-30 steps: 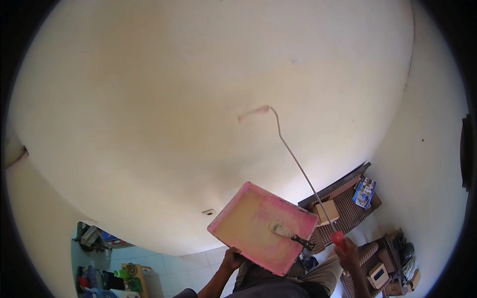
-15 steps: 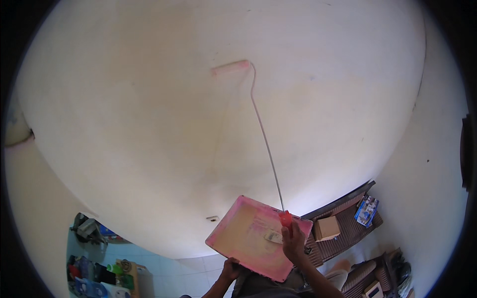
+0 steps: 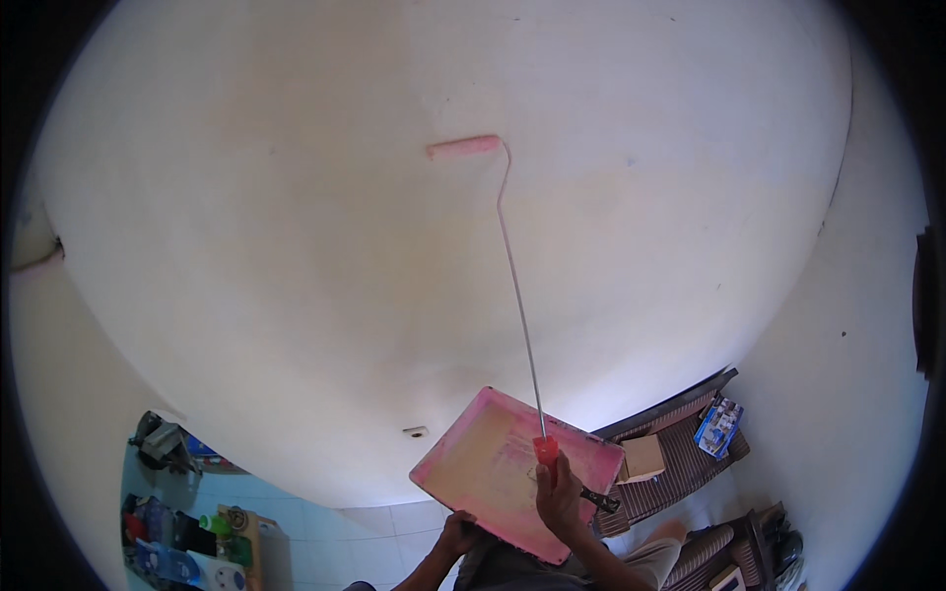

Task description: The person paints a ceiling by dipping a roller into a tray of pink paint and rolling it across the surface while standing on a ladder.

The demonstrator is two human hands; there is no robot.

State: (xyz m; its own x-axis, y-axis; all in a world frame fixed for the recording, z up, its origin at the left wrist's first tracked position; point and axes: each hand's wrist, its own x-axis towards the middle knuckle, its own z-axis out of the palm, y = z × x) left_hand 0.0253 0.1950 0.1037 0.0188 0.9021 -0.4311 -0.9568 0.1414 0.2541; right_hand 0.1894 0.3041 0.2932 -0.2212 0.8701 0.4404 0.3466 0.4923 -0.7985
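My right hand (image 3: 560, 500) is closed around the red handle (image 3: 546, 450) of a long-rod paint roller. Its thin metal rod (image 3: 519, 295) runs up to a pink roller head (image 3: 465, 148), which is at the pale wall. Below, my left hand (image 3: 457, 533) grips the near left edge of a pink-stained paint tray (image 3: 473, 433), held tilted in front of me. Cream-coloured paint covers much of the tray's inside. A black handle (image 3: 601, 500) of some tool sticks out past the tray's right edge; the rest of it is behind my right hand.
A large pale wall (image 3: 345, 246) with yellowish patches fills the view. Low on it is a small socket (image 3: 415, 431). At right a striped bench (image 3: 670, 483) holds a cardboard box (image 3: 642, 459) and a blue box (image 3: 719, 427). Household items crowd a wooden table (image 3: 258, 542) at lower left.
My right hand has shifted left and down across the tray with the roller handle. The roller head sits slightly lower on the wall. My left hand keeps its hold on the tray.
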